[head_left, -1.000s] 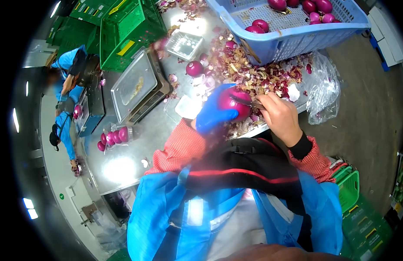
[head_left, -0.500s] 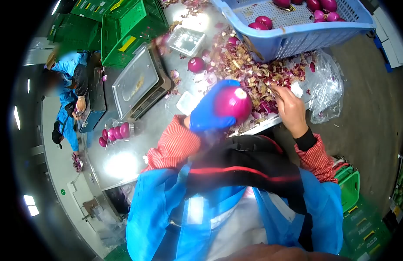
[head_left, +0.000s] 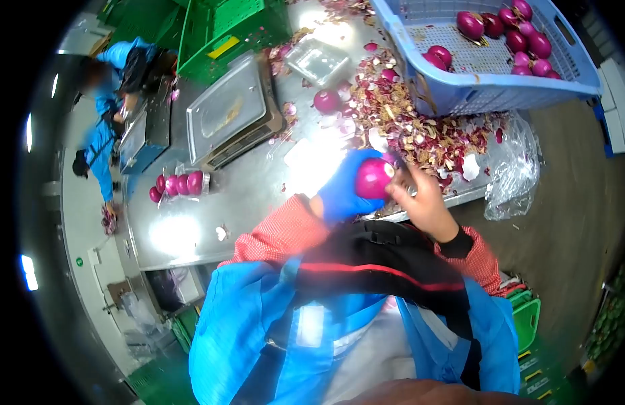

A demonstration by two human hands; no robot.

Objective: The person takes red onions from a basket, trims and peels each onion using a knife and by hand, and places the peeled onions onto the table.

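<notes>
My left hand (head_left: 341, 187), in a blue glove, is closed around a red onion (head_left: 374, 179) with its pale cut end turned to the right. My bare right hand (head_left: 426, 204) is at that end, its thumb against the onion and its fingers bent over the far side. A dark narrow shape shows by the right fingertips; I cannot make out what it is. Just beyond both hands lies a heap of onion skins (head_left: 420, 138) on the metal table (head_left: 252, 196). Another red onion (head_left: 327, 101) rests left of the heap.
A blue basket (head_left: 474, 84) with several red onions stands at the back right. Farther left are a clear plastic tray (head_left: 318, 62), a weighing scale (head_left: 231, 115), packed onions (head_left: 181, 183) and a green crate (head_left: 225, 34). Plastic film (head_left: 515, 172) hangs off the table's right edge. Co-workers (head_left: 100, 128) stand far left.
My right hand has moved left from the skin heap onto the onion. My left hand has brought the onion slightly lower and turned its pale end to the right. The view has shifted.
</notes>
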